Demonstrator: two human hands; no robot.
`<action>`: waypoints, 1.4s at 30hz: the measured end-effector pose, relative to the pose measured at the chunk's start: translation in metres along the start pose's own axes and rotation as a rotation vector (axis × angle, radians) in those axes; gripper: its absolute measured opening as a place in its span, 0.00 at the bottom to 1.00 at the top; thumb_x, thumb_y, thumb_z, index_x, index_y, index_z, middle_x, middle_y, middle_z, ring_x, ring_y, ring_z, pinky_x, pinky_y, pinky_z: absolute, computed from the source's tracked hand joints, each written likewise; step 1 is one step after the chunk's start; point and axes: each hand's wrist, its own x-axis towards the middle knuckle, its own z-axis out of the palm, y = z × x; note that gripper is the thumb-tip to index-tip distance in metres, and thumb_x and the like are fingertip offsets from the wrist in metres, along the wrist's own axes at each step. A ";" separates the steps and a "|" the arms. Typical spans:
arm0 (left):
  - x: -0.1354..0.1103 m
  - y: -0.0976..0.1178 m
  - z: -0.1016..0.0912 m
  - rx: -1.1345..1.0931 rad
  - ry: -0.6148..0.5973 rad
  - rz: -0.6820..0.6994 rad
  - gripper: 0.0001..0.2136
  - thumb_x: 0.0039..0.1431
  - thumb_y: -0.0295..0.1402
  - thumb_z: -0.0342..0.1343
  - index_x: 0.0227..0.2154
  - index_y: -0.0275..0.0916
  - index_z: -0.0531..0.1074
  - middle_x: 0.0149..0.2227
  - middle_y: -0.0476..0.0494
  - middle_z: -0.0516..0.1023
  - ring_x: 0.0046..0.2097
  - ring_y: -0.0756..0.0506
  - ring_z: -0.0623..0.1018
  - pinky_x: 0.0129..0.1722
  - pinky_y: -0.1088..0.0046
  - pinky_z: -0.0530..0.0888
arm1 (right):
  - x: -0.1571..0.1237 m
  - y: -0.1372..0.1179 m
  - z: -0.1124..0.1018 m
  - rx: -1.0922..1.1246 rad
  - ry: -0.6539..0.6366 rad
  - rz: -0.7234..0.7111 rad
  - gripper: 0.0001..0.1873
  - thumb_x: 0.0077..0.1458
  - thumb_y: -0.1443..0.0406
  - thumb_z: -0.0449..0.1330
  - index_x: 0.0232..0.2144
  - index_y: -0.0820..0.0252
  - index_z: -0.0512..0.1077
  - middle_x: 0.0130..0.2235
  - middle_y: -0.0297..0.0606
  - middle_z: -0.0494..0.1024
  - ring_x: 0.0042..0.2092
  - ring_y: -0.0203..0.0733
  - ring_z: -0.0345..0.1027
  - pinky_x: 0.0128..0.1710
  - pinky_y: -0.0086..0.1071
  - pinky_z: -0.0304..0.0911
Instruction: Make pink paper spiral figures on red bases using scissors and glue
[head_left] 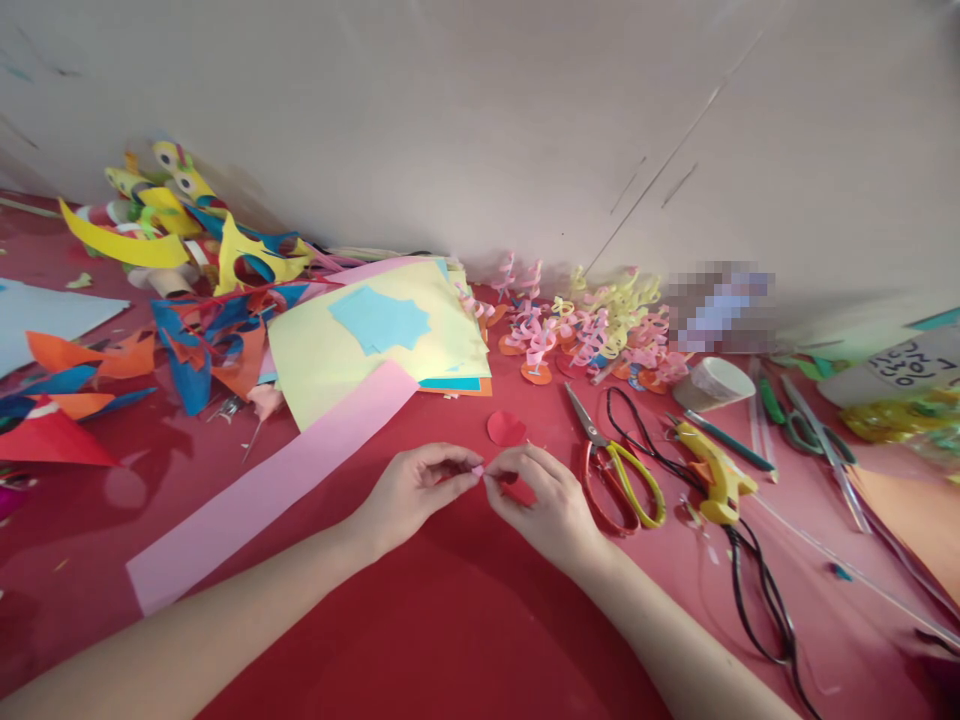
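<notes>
My left hand (420,490) and my right hand (544,500) meet over the red tabletop (465,620), fingertips pinched together on a tiny pink paper piece (478,470). Both hands are closed in a pinch. Just beyond them lies a small red paper circle (506,428). A long pink paper strip (277,480) runs diagonally to the left of my left hand. To the right of my right hand lie scissors (622,470) with red and yellow handles.
A yellow sheet with a blue cut-out (375,330) lies behind. Curled pink and yellow paper flowers (592,325) stand near the wall. A yellow glue gun (716,475) with black cable, a tape roll (712,382), green scissors (795,420) and paper scraps (187,300) surround.
</notes>
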 end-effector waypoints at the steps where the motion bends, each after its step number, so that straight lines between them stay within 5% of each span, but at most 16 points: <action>1: 0.000 0.000 0.000 0.006 0.000 0.002 0.07 0.52 0.34 0.59 0.33 0.39 0.75 0.36 0.46 0.80 0.40 0.46 0.78 0.44 0.69 0.74 | 0.000 -0.001 0.000 -0.020 0.000 -0.015 0.08 0.52 0.75 0.55 0.31 0.58 0.66 0.27 0.34 0.73 0.29 0.35 0.67 0.31 0.28 0.67; 31: -0.006 0.000 0.003 0.084 0.010 0.100 0.05 0.52 0.31 0.59 0.32 0.40 0.76 0.35 0.46 0.80 0.39 0.46 0.78 0.43 0.69 0.74 | -0.001 -0.007 0.001 -0.105 0.042 -0.051 0.08 0.49 0.75 0.54 0.28 0.57 0.64 0.24 0.32 0.71 0.26 0.35 0.66 0.27 0.28 0.65; 38: -0.004 0.002 0.007 -0.141 -0.035 -0.011 0.06 0.50 0.31 0.61 0.32 0.38 0.73 0.33 0.47 0.77 0.39 0.47 0.77 0.41 0.69 0.74 | -0.001 -0.009 0.000 -0.143 0.078 -0.054 0.09 0.48 0.75 0.54 0.28 0.56 0.64 0.23 0.32 0.71 0.26 0.36 0.66 0.27 0.29 0.65; 42: -0.002 0.002 0.004 -0.094 0.000 -0.006 0.05 0.51 0.33 0.60 0.30 0.38 0.73 0.33 0.47 0.76 0.38 0.47 0.76 0.42 0.70 0.73 | -0.002 -0.007 0.001 -0.051 0.043 0.004 0.08 0.51 0.75 0.54 0.29 0.57 0.66 0.25 0.33 0.72 0.27 0.36 0.67 0.29 0.29 0.67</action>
